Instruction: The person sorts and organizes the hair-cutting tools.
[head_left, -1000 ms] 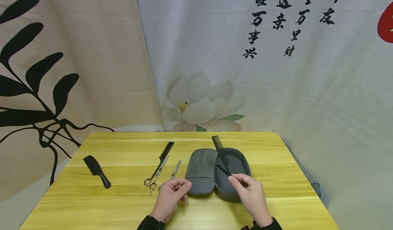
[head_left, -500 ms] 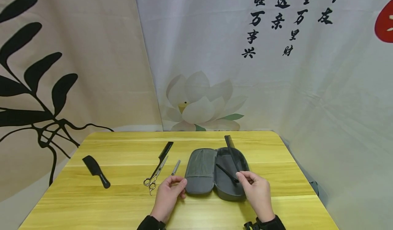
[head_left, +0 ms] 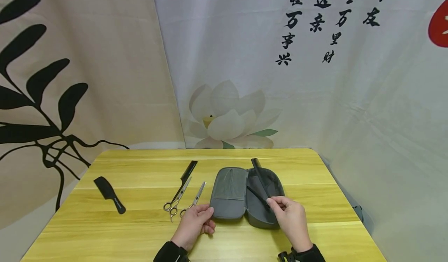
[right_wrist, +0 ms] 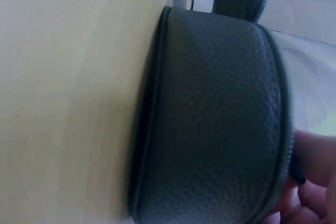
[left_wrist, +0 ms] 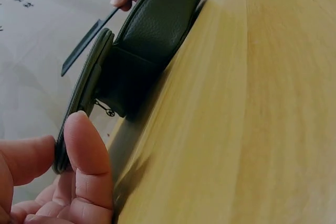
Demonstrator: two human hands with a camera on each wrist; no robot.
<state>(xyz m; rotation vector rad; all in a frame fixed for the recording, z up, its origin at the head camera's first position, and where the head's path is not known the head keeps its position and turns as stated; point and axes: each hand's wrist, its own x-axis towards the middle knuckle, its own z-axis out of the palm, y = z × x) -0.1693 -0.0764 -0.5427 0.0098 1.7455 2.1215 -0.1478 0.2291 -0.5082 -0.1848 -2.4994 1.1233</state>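
A grey zip case (head_left: 265,220) lies unzipped and spread flat on the table, its lid to the left and its deep half to the right. My left hand (head_left: 196,224) pinches the near left edge of the lid (left_wrist: 79,106) between thumb and finger. Over the deep half, a slim black comb (head_left: 259,174) slants up and away from my right hand (head_left: 288,217), which pinches its near end. Beside the comb a thin black strip (head_left: 255,194) crosses the deep half. In the right wrist view the case wall hides most of the right fingers (right_wrist: 317,156).
Left of the case lie thinning scissors (head_left: 198,196), with their handles partly behind my left hand. Farther left are a pair of scissors (head_left: 180,198) and a black comb (head_left: 188,172) side by side. A wide black comb (head_left: 109,192) rests at the table's left.
My right hand has moved right with the comb, then slightly back left, and the comb's far end has dipped lower. My left hand has come to the lid's edge and pinches it.
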